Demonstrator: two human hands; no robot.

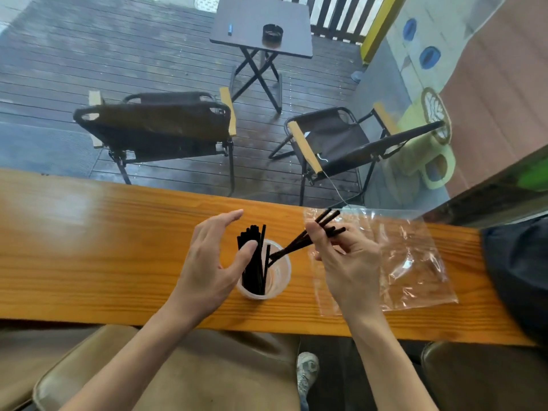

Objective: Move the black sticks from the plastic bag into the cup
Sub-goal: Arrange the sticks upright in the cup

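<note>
The right hand (347, 262) pinches a small bundle of black sticks (299, 244) between thumb and fingers, gripping them near their upper ends. The bundle slants down and to the left, and its lower tips reach over the rim and into the mouth of the clear plastic cup (275, 280) — whether they touch the cup wall cannot be told. The left hand (213, 262) is open, fingers spread and holding nothing; it curves around the left side of the cup, and its thumb lies against the standing sticks (253, 262) already inside. Those sticks stand nearly upright and lean toward the left hand, their tops well above the rim.

The cup sits between the two hands on a glossy orange-brown wooden counter (89, 247). Just beyond and beneath the right hand lies the plastic bag (415, 262), clear, flat and crumpled; no sticks can be made out in it.

Past the counter's far edge — through glass, it seems — are a dark plank deck, two folding chairs (160, 129) with wooden armrests, and a small folding table (261, 25).
</note>
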